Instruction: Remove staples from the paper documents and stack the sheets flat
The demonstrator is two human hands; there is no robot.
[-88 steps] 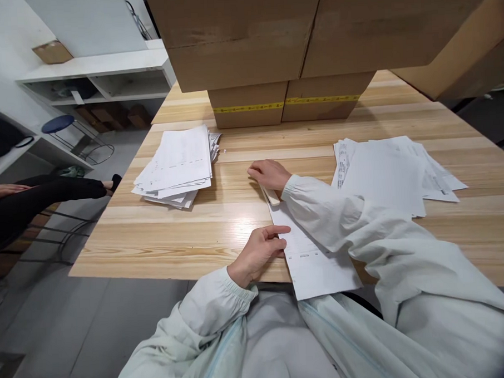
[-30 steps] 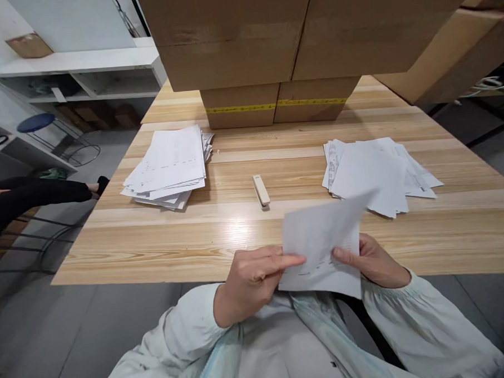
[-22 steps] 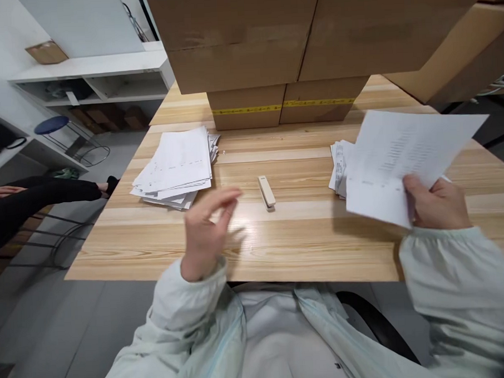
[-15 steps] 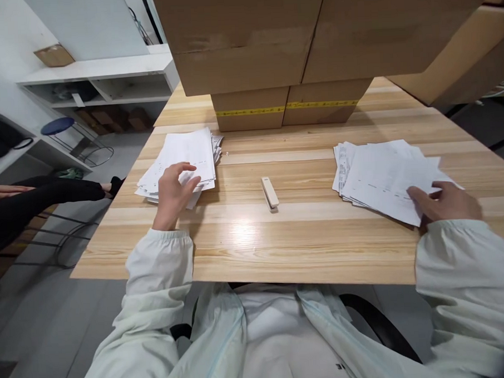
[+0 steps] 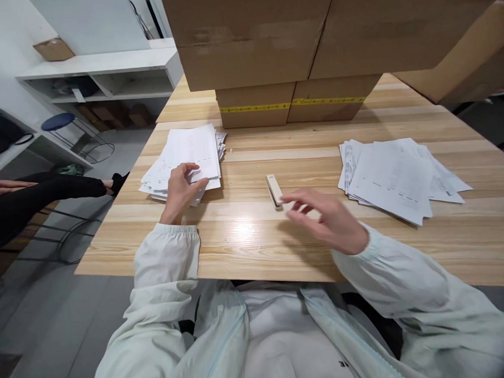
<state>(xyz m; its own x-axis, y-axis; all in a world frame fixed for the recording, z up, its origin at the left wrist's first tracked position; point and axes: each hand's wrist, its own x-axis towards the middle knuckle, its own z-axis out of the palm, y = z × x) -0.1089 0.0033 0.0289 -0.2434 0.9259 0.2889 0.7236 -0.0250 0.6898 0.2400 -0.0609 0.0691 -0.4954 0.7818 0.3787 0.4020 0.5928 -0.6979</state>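
Observation:
My left hand [image 5: 182, 191] rests at the front right part of the left stack of papers [image 5: 191, 144], its thumb and fingers apart. In the middle of the table lies a cream stapler [image 5: 274, 192], tilted slightly on the wood. Just to its right is my right hand [image 5: 326, 220], fingers apart and pointing left, with the fingertips close to the stapler's near end. Whether they touch it I cannot tell. A second stack of papers [image 5: 391, 177] lies on the right, its sheets fanned out unevenly.
Cardboard boxes [image 5: 250, 50] are stacked at the back of the wooden table [image 5: 238, 251]. Beyond the left edge stand a blue stool [image 5: 58, 121] and a white shelf [image 5: 104, 64]. A seated person's leg [image 5: 60, 189] shows at the far left.
My right hand has left the right paper stack and moved left across the table to the stapler. My left hand stays at the left stack.

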